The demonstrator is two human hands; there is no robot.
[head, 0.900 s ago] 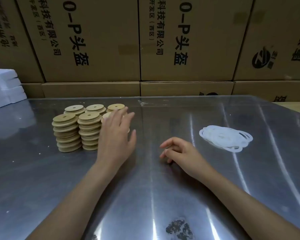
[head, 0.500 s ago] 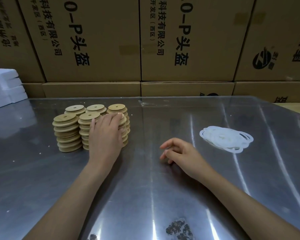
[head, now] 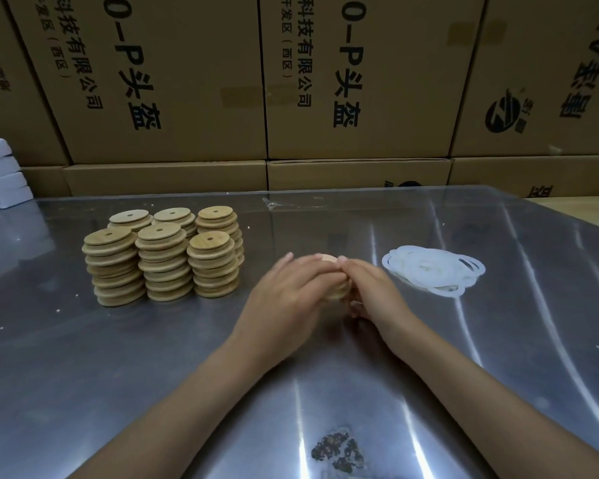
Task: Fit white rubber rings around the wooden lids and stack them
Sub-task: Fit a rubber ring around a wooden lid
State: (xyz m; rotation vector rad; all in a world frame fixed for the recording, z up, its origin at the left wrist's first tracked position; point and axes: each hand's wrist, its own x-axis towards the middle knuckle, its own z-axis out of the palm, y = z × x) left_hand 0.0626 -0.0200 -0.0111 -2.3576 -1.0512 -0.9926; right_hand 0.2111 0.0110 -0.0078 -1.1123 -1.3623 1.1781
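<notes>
wooden lids [head: 338, 288], a short pile lifted off the stacks [head: 159, 254], now sit clasped between left hand [head: 291, 295] and right hand [head: 370, 288]; rings [head: 433, 271] lie right of the grip, unfitted.

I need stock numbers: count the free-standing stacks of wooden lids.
6 stacks, in two rows at the table's left: back row; front row. Both hands hold more lids.

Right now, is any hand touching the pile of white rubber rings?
No, both hands hold a small stack of wooden lids, clearly apart from the white rubber rings lying farther right.
</notes>
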